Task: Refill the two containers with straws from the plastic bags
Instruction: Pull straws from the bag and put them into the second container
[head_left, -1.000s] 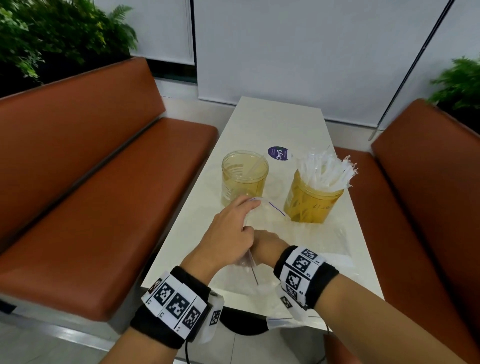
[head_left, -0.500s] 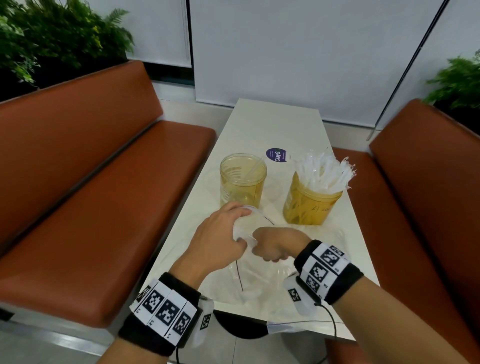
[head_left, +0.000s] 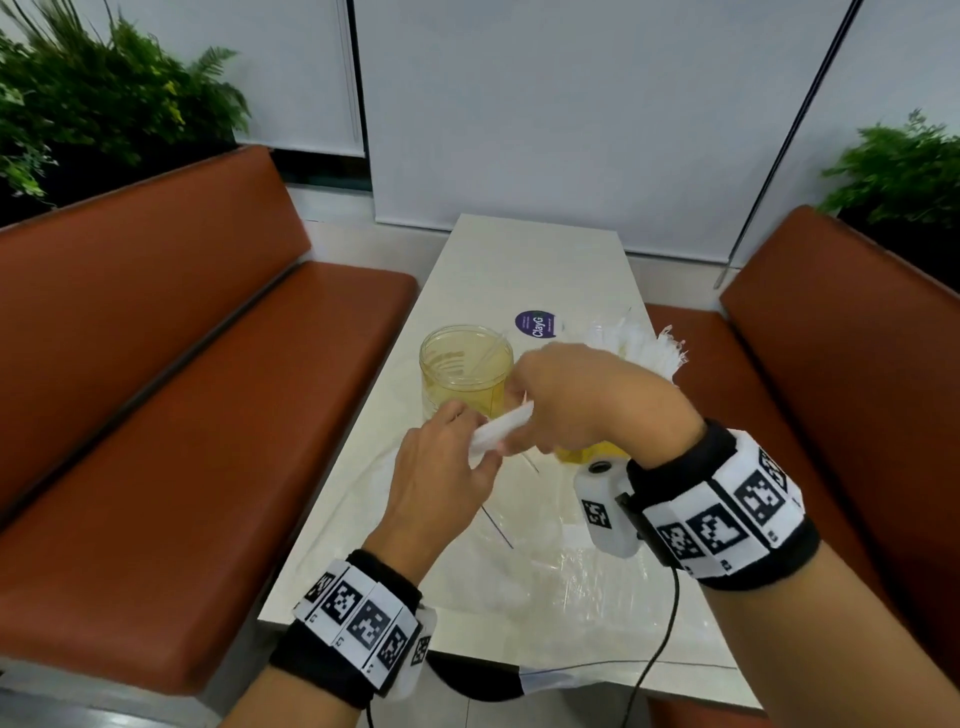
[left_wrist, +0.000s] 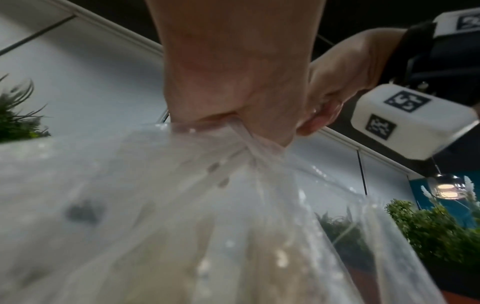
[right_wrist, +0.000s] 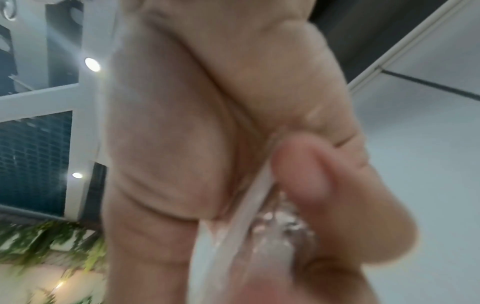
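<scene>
Two amber see-through containers stand mid-table. The left container holds only a straw or two. The right container is packed with white wrapped straws and is mostly hidden behind my right hand. That hand grips a bundle of white wrapped straws just in front of the left container. My left hand pinches the mouth of a clear plastic bag, which hangs down to the table. In the left wrist view the bag bunches under my fingers. The right wrist view shows a thumb pressing straws.
The narrow white table runs away from me between two brown bench seats. A purple round sticker lies behind the containers. More clear plastic is spread near the front edge. Plants stand in both far corners.
My right hand has come out of the bag and risen toward the left container with a bundle of straws. My left hand has lifted the bag's mouth a little.
</scene>
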